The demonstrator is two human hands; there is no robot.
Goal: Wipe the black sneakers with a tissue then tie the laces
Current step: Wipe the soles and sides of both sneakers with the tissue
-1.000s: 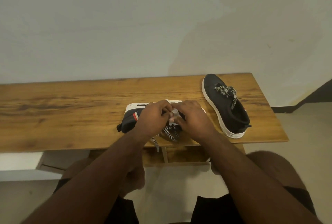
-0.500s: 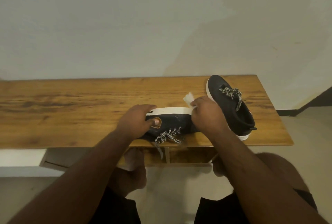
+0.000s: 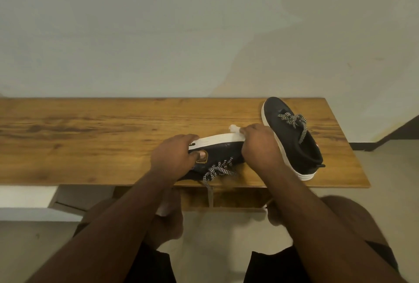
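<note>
Gripping the tipped sneaker (image 3: 217,151) with my left hand (image 3: 173,158), my right hand (image 3: 260,146) pinches tissue (image 3: 233,128) at its sole; table (image 3: 90,128) lies open leftward; badge unreadable.

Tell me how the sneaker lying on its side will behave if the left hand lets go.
The sneaker rests on its side near the table edge, so it would likely stay put rather than roll. Its loose laces look floppy and hang over the edge. The left hand grips its heel.
</note>
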